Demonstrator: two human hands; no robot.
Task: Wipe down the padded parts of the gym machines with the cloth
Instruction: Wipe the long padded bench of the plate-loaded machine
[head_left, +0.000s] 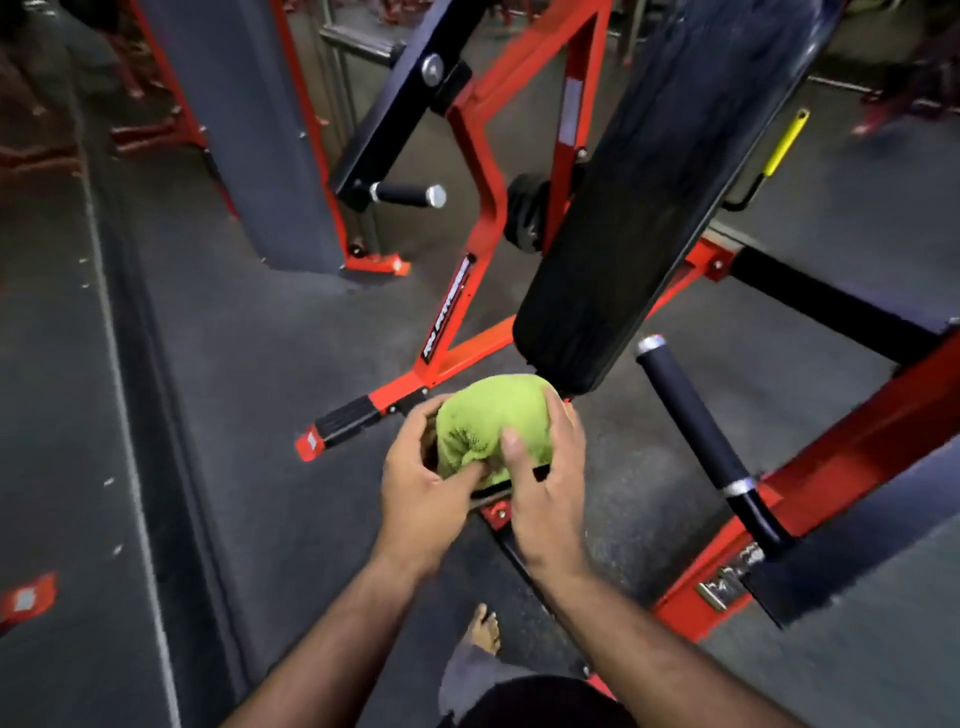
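A bunched green cloth (491, 415) is held between both hands in the lower middle of the view. My left hand (423, 493) grips its left side, thumb pressed into the folds. My right hand (545, 488) cups its right side, with the thumb on the front of the cloth. Just above the cloth is the lower end of a long black padded backrest (639, 208) that slants up to the right on a red machine frame (480, 244). The cloth sits close to the pad's bottom edge; whether it touches the pad is unclear.
A black foam-covered handle (696, 421) juts out at the right, and a shorter grip (408, 196) sticks out further back. A grey pillar (249, 130) stands behind left. Red frame bars cross the dark rubber floor (218, 415). A yellow-tipped lever (784, 140) sits far right. My bare foot (483, 631) shows below.
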